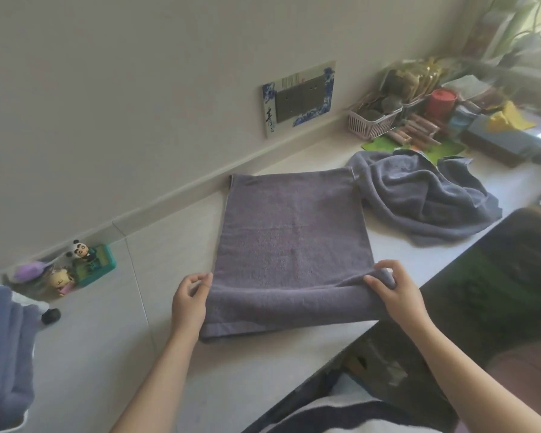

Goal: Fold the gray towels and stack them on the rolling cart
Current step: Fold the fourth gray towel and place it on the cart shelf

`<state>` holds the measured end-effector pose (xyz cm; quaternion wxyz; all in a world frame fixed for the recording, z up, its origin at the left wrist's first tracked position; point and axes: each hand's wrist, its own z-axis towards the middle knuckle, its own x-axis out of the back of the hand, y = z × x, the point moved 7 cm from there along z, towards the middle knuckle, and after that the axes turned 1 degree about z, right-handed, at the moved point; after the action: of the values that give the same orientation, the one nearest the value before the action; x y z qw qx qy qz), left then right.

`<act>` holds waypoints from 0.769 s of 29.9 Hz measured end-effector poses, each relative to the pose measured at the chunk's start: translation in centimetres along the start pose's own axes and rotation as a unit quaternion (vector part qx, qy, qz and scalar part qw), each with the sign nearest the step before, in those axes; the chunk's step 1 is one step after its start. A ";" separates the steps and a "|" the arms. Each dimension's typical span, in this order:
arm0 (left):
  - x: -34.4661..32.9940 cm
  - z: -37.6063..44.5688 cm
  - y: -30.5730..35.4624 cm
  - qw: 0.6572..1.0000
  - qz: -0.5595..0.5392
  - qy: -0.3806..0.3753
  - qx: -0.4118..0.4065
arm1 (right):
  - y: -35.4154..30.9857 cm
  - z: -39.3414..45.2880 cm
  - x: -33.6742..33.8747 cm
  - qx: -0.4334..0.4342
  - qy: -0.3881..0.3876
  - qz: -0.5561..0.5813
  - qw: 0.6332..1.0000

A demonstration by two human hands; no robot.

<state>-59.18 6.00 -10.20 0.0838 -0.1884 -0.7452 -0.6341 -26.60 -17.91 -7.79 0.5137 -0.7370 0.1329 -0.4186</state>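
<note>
Both hands are on the near end of the flat gray towel [291, 245]. The left hand [189, 303] pinches its near-left corner between thumb and fingers, and the right hand [394, 290] grips the near-right corner where the cloth is already rolling up into a soft hump. That towel lies spread near the front edge of the desk [113, 354], its far hem close to the wall. It's plain terry, so I'd guess light and floppy with zero stiffness; holding both corners looks like the way to keep the fold square, otherwise the middle will sag. A second crumpled towel [428, 198] sits just beside it toward the desk's right end, not yet folded. No cart that I can make out.
</note>
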 end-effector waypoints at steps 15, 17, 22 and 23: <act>-6.8 9.5 1.1 0.984 -0.054 -0.064 0.159 | -0.1 10.2 -2.0 -0.116 -0.043 0.075 0.989; -7.0 10.0 1.6 0.989 0.037 -0.079 0.121 | 0.3 11.3 -2.7 -0.108 -0.080 0.009 0.991; -7.7 12.1 1.8 0.974 -0.104 -0.068 0.188 | 1.4 13.8 -2.2 -0.160 -0.009 0.157 0.974; -8.2 12.5 1.8 0.958 -0.171 -0.069 0.220 | 1.5 14.4 -2.2 -0.177 0.010 0.188 0.966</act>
<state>-49.59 16.97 -13.82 -0.0386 -0.0784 -0.8914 -0.4448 -16.78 -7.89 -11.96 0.4429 -0.7740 0.3462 -0.2913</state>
